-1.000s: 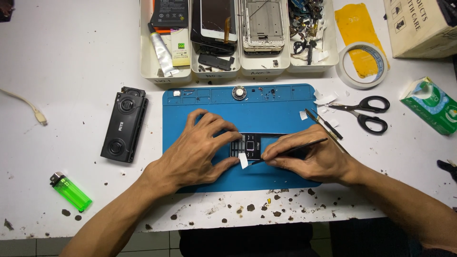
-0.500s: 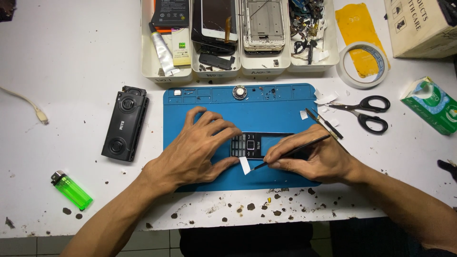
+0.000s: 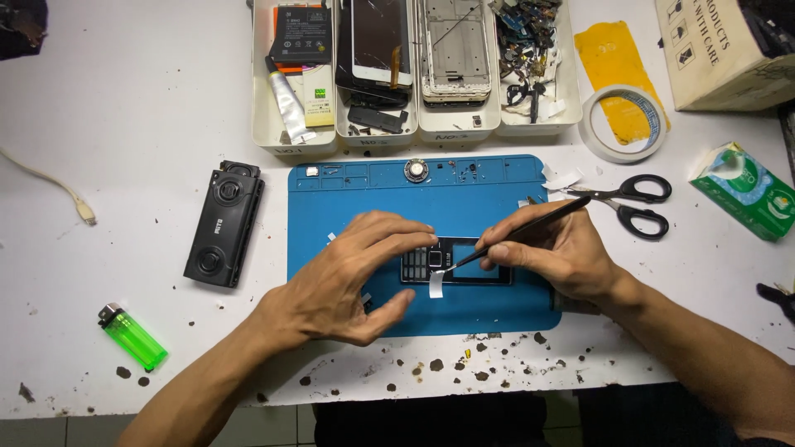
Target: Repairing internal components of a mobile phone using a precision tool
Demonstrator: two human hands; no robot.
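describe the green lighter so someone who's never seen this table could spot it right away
Start at the blue work mat in the middle of the white table and go left past the black twin-lens module. The lighter lies tilted below it, near the table's front edge. It is the only translucent bright green thing on that side, with a metal top.

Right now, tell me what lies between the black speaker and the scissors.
In the head view, the blue mat lies between speaker and scissors.

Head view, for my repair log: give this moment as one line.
left hand: pins phone front | right hand: holds tweezers, tips at white strip | base: blue mat
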